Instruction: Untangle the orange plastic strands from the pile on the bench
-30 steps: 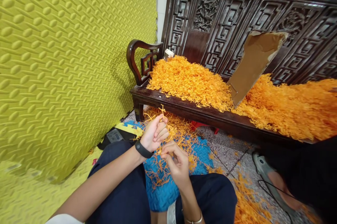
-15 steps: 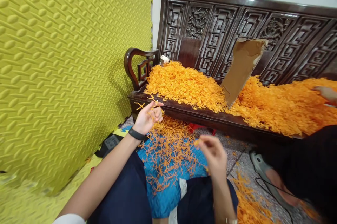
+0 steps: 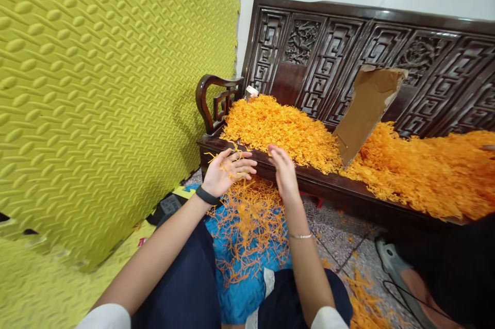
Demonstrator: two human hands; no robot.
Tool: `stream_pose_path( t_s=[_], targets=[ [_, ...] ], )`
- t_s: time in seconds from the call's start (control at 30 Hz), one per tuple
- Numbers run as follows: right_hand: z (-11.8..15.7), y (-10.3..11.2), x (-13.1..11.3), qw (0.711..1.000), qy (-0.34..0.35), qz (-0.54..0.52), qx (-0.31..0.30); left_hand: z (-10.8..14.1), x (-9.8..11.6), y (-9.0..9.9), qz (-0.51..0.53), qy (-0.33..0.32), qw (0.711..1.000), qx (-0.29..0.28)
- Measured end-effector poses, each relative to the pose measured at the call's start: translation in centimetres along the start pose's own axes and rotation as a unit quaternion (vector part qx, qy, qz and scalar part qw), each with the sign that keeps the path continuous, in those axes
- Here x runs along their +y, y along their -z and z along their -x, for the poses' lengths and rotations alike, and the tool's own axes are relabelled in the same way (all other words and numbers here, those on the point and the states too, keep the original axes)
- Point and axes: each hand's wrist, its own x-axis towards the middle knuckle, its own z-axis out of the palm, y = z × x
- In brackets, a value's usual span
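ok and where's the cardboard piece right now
In the head view, right of centre, the cardboard piece stands tilted between orange heaps on the dark bench.

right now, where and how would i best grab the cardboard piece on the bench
Probably by its upper side edges, from the front: the cardboard piece stands tilted, its top rising clear, while orange pieces flank its lower end.

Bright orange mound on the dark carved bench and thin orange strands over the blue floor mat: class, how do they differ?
The orange mound is densely packed; the thin orange strands lie looser, showing blue mat. The mound sits on the dark carved bench; the strands lie lower. Both are orange.
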Motion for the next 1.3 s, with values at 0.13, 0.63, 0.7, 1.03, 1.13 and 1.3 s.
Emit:
stream_pose_path(
  t_s=[0.13,0.63,0.7,1.03,1.13,1.3],
  targets=[
    [4.7,-1.9,1.8,0.995,-0.027,-0.035,-0.094,0.2,0.0,-0.1,-0.037,-0.017,0.999,0.003],
    [5.8,-1.0,0.3,0.998,0.045,-0.034,-0.030,1.3,-1.0,-1.7,-0.009,0.035,0.999,-0.015],
    [6.0,-0.5,0.2,0.997,0.039,-0.062,0.019,1.7,-2.0,-2.5,0.004,0.026,1.000,-0.005],
    [6.4,0.8,1.0,0.963,0.016,-0.155,0.219,2.1,-5.5,-4.3,0.053,0.063,0.997,0.006],
    [4.7,5.0,0.6,0.938,0.090,-0.170,0.290,3.2,-6.0,-4.0,0.048,0.120,0.992,-0.011],
    [4.8,9.2,-1.9,0.945,0.126,-0.151,0.260,4.7,-4.4,-3.3,0.068,0.091,0.993,-0.011]
  ],
)
